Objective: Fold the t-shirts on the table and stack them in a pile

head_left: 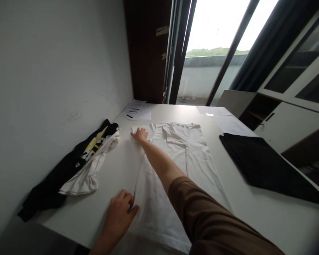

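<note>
A white T-shirt (159, 191) lies spread on the white table, its collar toward the far end. Its right side is folded inward, and the folded sleeve (174, 136) rests on the body. My right hand (140, 135) reaches across the shirt and touches the left sleeve, thumb and fingers apart. Nearer to me, my left hand (120, 211) is at the shirt's left edge. Its fingers are loosely bent, with a gap between them and the thumb, which touches the cloth.
Against the wall on the left lies a crumpled black garment (69, 164) with a yellow print, and a white garment (87, 177) beside it. Folded black cloth (266, 163) is on the right. Paper sheets (136, 110) lie at the far end, near the sliding door.
</note>
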`<state>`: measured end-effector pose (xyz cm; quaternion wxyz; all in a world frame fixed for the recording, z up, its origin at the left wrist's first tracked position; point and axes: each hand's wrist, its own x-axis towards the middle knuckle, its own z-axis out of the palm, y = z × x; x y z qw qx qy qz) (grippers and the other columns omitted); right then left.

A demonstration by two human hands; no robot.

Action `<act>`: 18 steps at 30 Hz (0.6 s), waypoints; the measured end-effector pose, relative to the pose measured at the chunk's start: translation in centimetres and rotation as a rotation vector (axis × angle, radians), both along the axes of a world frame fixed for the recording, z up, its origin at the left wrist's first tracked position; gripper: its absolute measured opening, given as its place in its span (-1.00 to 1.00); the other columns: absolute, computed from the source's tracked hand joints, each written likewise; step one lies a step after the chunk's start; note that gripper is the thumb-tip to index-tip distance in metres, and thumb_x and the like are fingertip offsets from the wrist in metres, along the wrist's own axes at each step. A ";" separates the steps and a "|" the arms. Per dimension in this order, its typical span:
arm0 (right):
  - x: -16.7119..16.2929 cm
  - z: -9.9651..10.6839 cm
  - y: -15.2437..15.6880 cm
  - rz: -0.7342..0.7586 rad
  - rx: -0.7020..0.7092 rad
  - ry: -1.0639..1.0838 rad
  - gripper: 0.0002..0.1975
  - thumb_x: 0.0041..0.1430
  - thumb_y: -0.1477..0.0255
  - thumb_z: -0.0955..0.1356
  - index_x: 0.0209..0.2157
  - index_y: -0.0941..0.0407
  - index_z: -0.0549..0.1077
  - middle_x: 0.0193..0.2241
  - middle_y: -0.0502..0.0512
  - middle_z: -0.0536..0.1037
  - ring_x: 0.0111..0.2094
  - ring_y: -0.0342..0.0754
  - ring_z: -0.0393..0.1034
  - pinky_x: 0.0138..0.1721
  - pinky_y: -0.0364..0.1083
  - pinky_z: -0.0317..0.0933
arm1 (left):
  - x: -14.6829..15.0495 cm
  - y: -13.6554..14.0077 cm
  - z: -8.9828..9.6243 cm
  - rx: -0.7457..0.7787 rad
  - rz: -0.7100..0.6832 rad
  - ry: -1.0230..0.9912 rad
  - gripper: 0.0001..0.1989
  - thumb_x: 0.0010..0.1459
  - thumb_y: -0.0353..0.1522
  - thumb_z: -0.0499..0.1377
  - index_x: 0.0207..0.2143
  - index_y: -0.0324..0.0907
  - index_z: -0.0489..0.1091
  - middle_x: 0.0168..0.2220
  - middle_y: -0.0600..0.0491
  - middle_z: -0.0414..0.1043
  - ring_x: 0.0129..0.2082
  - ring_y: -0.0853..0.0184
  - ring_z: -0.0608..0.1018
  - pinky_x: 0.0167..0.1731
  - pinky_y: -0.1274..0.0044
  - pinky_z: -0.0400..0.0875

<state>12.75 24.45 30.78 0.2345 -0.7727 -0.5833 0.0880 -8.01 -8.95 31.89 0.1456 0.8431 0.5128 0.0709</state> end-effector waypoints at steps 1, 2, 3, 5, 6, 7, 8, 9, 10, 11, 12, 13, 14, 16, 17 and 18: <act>-0.4 -0.2 0.2 0.002 -0.001 -0.038 -0.39 0.31 -0.05 0.30 0.16 0.11 0.42 0.15 0.39 0.40 0.18 0.31 0.19 0.14 0.25 0.08 | -0.2 0.1 -0.1 -0.021 -0.018 -0.029 -0.86 0.24 -0.31 0.20 -0.40 -0.12 0.41 -0.25 0.04 0.44 -0.21 0.21 0.53 -0.13 0.39 0.34; -0.6 -0.4 0.4 0.007 0.004 -0.069 -0.42 0.32 -0.01 0.30 0.15 0.12 0.43 0.15 0.39 0.39 0.17 0.31 0.18 0.15 0.26 0.05 | -0.4 0.1 -0.2 -0.035 -0.040 -0.060 -0.87 0.24 -0.29 0.21 -0.37 -0.11 0.44 -0.23 0.03 0.46 -0.19 0.20 0.54 -0.12 0.38 0.35; -0.8 -0.5 0.6 0.012 0.010 -0.089 -0.47 0.34 0.05 0.29 0.15 0.12 0.44 0.16 0.38 0.39 0.17 0.30 0.17 0.15 0.27 0.02 | -0.5 0.0 -0.5 -0.040 -0.063 -0.096 -0.88 0.23 -0.25 0.22 -0.30 -0.10 0.47 -0.20 0.02 0.48 -0.16 0.17 0.55 -0.10 0.37 0.37; -0.8 -0.8 1.3 0.008 0.013 -0.092 -0.57 0.40 0.21 0.24 0.15 0.13 0.46 0.15 0.37 0.38 0.17 0.27 0.16 0.13 0.25 0.02 | -0.6 -0.4 -1.3 -0.028 -0.084 -0.169 -0.70 0.23 -0.15 0.23 -0.05 -0.08 0.50 -0.09 -0.04 0.52 -0.09 0.10 0.55 -0.05 0.30 0.39; -0.7 -0.8 1.7 0.001 0.010 -0.081 -0.60 0.42 0.28 0.21 0.14 0.13 0.47 0.15 0.36 0.39 0.17 0.26 0.16 0.12 0.24 0.04 | -0.5 -0.6 -1.8 -0.015 -0.075 -0.199 -0.58 0.24 -0.10 0.22 0.07 -0.09 0.46 -0.03 -0.07 0.52 -0.06 0.06 0.55 -0.03 0.26 0.40; -0.5 -0.8 2.1 -0.002 0.004 -0.064 -0.61 0.42 0.34 0.19 0.12 0.13 0.47 0.14 0.36 0.40 0.16 0.25 0.16 0.10 0.22 0.06 | -0.4 -0.9 -2.4 -0.001 -0.055 -0.220 -0.49 0.25 -0.07 0.20 0.16 -0.10 0.41 0.02 -0.10 0.52 -0.04 0.03 0.54 -0.01 0.22 0.40; -0.1 -0.7 2.5 0.001 0.000 -0.041 -0.62 0.42 0.37 0.18 0.11 0.11 0.48 0.12 0.34 0.42 0.15 0.24 0.18 0.09 0.20 0.09 | -0.3 -1.1 -2.9 0.006 -0.035 -0.232 -0.46 0.27 -0.06 0.17 0.21 -0.10 0.38 0.06 -0.12 0.52 -0.03 0.01 0.55 0.00 0.20 0.41; 0.3 -0.5 2.9 0.006 0.003 -0.010 -0.63 0.41 0.39 0.18 0.10 0.10 0.47 0.11 0.31 0.44 0.13 0.21 0.21 0.07 0.17 0.13 | -0.1 -1.3 -3.4 0.004 -0.019 -0.239 -0.45 0.29 -0.07 0.15 0.24 -0.10 0.36 0.09 -0.13 0.51 -0.03 0.00 0.55 0.00 0.18 0.42; 0.7 -0.2 3.3 0.010 0.012 0.031 -0.65 0.41 0.39 0.18 0.09 0.08 0.46 0.09 0.28 0.46 0.10 0.19 0.26 0.05 0.13 0.17 | 0.1 -1.5 -3.8 -0.006 -0.011 -0.245 -0.46 0.31 -0.09 0.13 0.26 -0.09 0.35 0.12 -0.13 0.50 -0.03 0.00 0.56 0.00 0.17 0.43; 1.3 0.1 3.6 0.013 0.024 0.082 -0.67 0.40 0.38 0.19 0.07 0.07 0.46 0.06 0.24 0.48 0.06 0.16 0.30 0.02 0.09 0.20 | 0.3 -1.6 -4.1 -0.023 -0.011 -0.258 -0.46 0.32 -0.11 0.11 0.28 -0.08 0.32 0.15 -0.12 0.49 -0.02 0.00 0.57 0.01 0.17 0.45; 2.0 0.6 3.9 0.014 0.037 0.141 -0.70 0.39 0.37 0.21 0.04 0.06 0.45 0.03 0.21 0.50 0.01 0.13 0.34 -0.01 0.05 0.22 | 0.5 -1.8 -4.2 -0.049 -0.018 -0.279 -0.44 0.32 -0.12 0.10 0.31 -0.08 0.29 0.16 -0.12 0.48 -0.01 0.01 0.58 0.01 0.18 0.46; 2.8 1.1 4.1 0.007 0.053 0.208 -0.73 0.38 0.36 0.21 0.00 0.06 0.45 -0.02 0.17 0.52 -0.04 0.10 0.36 -0.04 0.01 0.24 | 0.8 -1.9 -4.2 -0.080 -0.027 -0.308 -0.43 0.33 -0.12 0.09 0.33 -0.08 0.26 0.17 -0.12 0.48 0.01 0.01 0.58 0.01 0.19 0.48; 3.7 1.6 4.2 -0.005 0.073 0.284 -0.76 0.38 0.35 0.22 -0.05 0.06 0.45 -0.09 0.14 0.53 -0.09 0.06 0.38 -0.06 -0.02 0.25 | 1.0 -2.0 -4.0 -0.111 -0.038 -0.345 -0.41 0.34 -0.11 0.08 0.35 -0.09 0.23 0.17 -0.12 0.48 0.03 0.02 0.58 0.02 0.20 0.49; 5.8 2.8 4.4 -0.032 0.138 0.476 -0.82 0.36 0.33 0.24 -0.15 0.06 0.43 -0.23 0.05 0.52 -0.20 -0.01 0.39 -0.13 -0.07 0.27 | 1.5 -2.4 -3.4 -0.164 -0.069 -0.415 -0.40 0.35 -0.12 0.06 0.36 -0.11 0.19 0.19 -0.11 0.46 0.11 0.06 0.56 0.06 0.24 0.50; 7.0 3.3 4.4 -0.046 0.190 0.594 -0.84 0.35 0.32 0.24 -0.19 0.06 0.41 -0.29 0.00 0.49 -0.26 -0.05 0.37 -0.18 -0.11 0.27 | 1.8 -2.6 -3.0 -0.181 -0.088 -0.435 -0.42 0.35 -0.15 0.06 0.36 -0.10 0.19 0.21 -0.09 0.44 0.14 0.08 0.54 0.09 0.25 0.49; 8.2 3.8 4.3 -0.059 0.251 0.729 -0.86 0.33 0.32 0.25 -0.23 0.06 0.38 -0.35 -0.03 0.46 -0.31 -0.08 0.35 -0.23 -0.13 0.27 | 2.1 -2.9 -2.5 -0.189 -0.108 -0.442 -0.45 0.34 -0.21 0.06 0.35 -0.10 0.21 0.23 -0.07 0.42 0.16 0.10 0.53 0.12 0.26 0.47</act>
